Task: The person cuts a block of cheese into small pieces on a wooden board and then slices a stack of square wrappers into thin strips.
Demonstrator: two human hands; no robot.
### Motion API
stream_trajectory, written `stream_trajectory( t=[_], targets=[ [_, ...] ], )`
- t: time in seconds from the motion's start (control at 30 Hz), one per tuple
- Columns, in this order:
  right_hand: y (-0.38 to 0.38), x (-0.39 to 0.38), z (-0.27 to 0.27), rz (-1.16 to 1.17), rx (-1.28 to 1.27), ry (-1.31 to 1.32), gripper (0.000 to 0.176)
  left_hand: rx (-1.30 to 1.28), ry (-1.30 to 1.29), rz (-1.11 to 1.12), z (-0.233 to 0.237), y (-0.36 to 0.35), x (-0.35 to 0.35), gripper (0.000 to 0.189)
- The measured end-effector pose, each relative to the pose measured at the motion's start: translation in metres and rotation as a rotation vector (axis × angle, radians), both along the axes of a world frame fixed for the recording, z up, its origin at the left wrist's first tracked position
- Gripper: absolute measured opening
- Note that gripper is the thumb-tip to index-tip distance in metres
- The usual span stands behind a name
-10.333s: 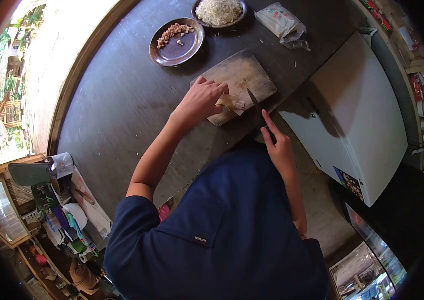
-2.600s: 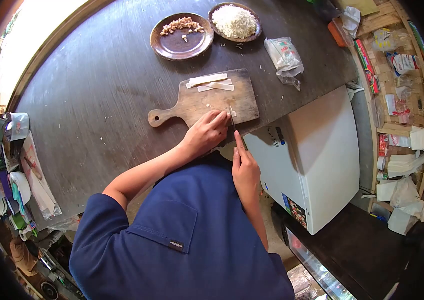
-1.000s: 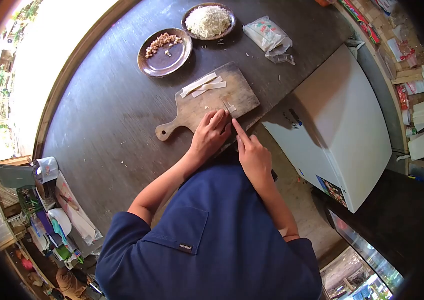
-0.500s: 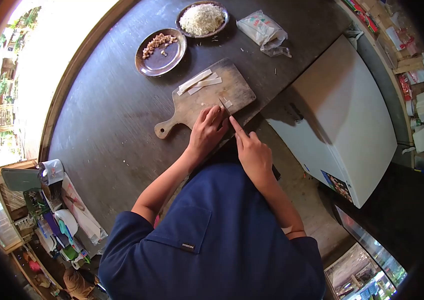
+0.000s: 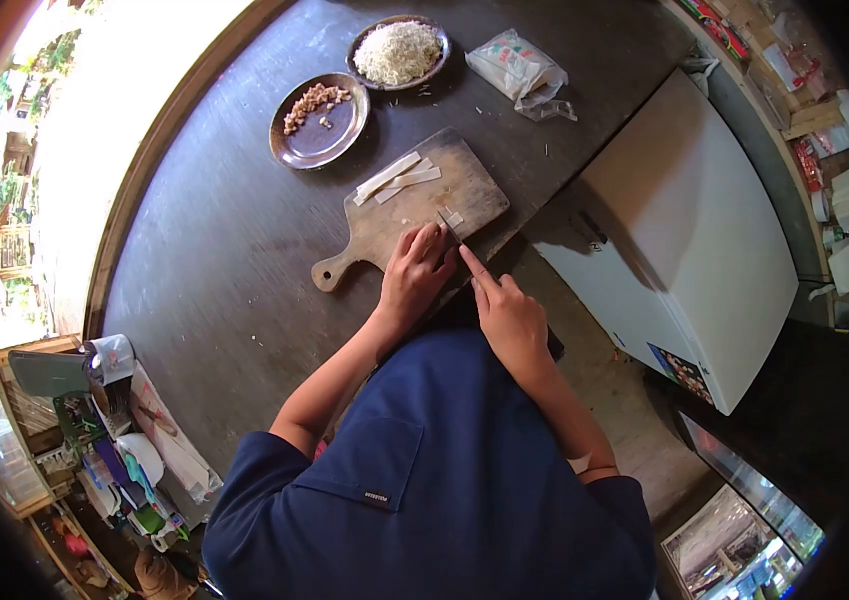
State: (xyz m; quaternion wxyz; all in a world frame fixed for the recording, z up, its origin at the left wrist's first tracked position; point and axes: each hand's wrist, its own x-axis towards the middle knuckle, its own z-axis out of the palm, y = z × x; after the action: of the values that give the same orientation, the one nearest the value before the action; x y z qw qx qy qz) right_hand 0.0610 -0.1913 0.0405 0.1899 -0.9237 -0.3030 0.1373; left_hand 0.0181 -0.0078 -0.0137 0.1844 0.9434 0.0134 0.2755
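Note:
A wooden cutting board (image 5: 474, 178) with a handle lies near the table's front edge. My right hand (image 5: 511, 312) is closed on a knife (image 5: 450, 229), its index finger stretched along the top of the blade. The blade's tip rests over the board beside small white cut pieces (image 5: 455, 219). Curled fingers of my left hand (image 5: 412, 270) press on the board's near edge, just left of the blade; what lies under them is hidden. Farther up the board are several pale flat strips (image 5: 391, 181), partly overlapping.
Beyond the board stand a brown plate (image 5: 316, 150) with small brown chunks and a dish (image 5: 352, 55) heaped with bean sprouts. A plastic bag (image 5: 521, 68) lies to their right on the dark table (image 5: 214, 220). A white chest freezer (image 5: 684, 240) adjoins the table at right.
The view has shifted a little, so the board and plates sit slightly lower in the picture. Both hands and the knife keep nearly the same pose at the board's near edge.

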Motion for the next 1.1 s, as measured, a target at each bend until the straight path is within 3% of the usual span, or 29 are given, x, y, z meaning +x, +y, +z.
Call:
stream_trajectory(
  t=[0.27,0.53,0.63,0.83,1.1],
  targets=[
    [0.022,0.01,-0.007,0.006,0.065,-0.048,0.061,-0.056,0.056,0.026,0.001,0.001,-0.002,0.04],
    [0.009,0.0,0.001,-0.033,-0.003,0.021,0.057,0.094,-0.015,-0.036,0.007,0.004,-0.002,0.041],
    [0.023,0.006,-0.003,-0.027,0.021,-0.019,0.056,-0.027,0.014,-0.009,-0.001,0.003,-0.002,0.041],
    [0.012,-0.001,0.004,-0.019,0.0,0.003,0.058,0.086,-0.004,-0.026,0.009,0.003,-0.002,0.043],
    [0.022,0.006,-0.009,-0.031,0.062,-0.006,0.056,0.007,-0.015,-0.019,0.004,0.001,-0.002,0.038]
  ],
)
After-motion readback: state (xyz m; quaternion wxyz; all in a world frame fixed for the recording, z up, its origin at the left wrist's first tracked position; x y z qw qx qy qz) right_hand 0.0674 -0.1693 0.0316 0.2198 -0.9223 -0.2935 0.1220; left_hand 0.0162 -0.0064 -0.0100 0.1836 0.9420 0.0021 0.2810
